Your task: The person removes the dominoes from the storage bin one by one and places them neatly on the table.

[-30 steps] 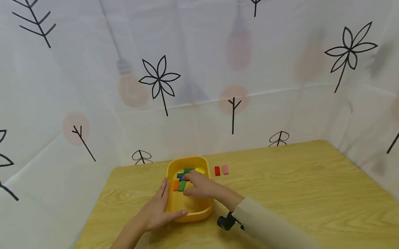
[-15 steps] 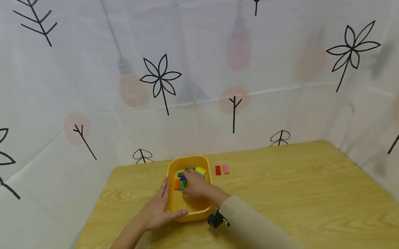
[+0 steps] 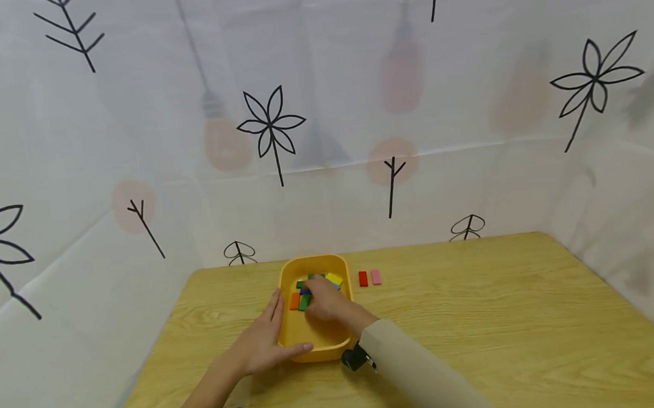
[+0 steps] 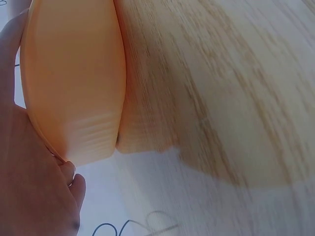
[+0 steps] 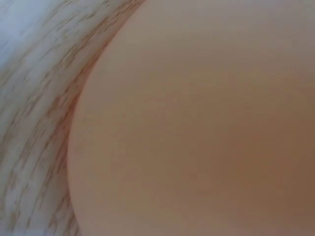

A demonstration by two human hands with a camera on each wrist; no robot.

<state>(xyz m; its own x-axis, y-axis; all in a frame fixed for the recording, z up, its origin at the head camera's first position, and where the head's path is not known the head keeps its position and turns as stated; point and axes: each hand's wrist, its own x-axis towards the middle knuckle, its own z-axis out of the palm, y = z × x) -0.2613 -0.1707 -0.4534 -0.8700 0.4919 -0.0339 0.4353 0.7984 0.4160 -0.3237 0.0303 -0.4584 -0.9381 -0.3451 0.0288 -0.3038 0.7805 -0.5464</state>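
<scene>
A yellow-orange plastic bin [image 3: 320, 354] stands on the table with several flat coloured blocks inside. My left hand [image 3: 257, 345] rests against it, straight fingers along the left side and thumb across the near rim. In the left wrist view, this hand lies along the edge of the bin's wall [image 4: 74, 88]. My right hand [image 3: 330, 303] reaches into the bin, its fingers bent down among the blocks. Around it lie an orange block [image 3: 294, 301], green block [image 3: 304, 303], blue block [image 3: 305, 291] and yellow block [image 3: 334, 279]. I cannot tell whether its hidden fingertips grip one.
Right of the bin, a red block [image 3: 363, 279] and a pink block [image 3: 376, 277] lie side by side on the wooden table [image 3: 486, 319]. A white patterned cloth [image 3: 327, 210] hangs behind. The bin's wall [image 5: 197, 128] fills most of the right wrist view.
My right hand's thumb and fingers have drawn closer together over the blocks, and its forearm has swung left. The left hand stays on the bin. The head view has shifted slightly.
</scene>
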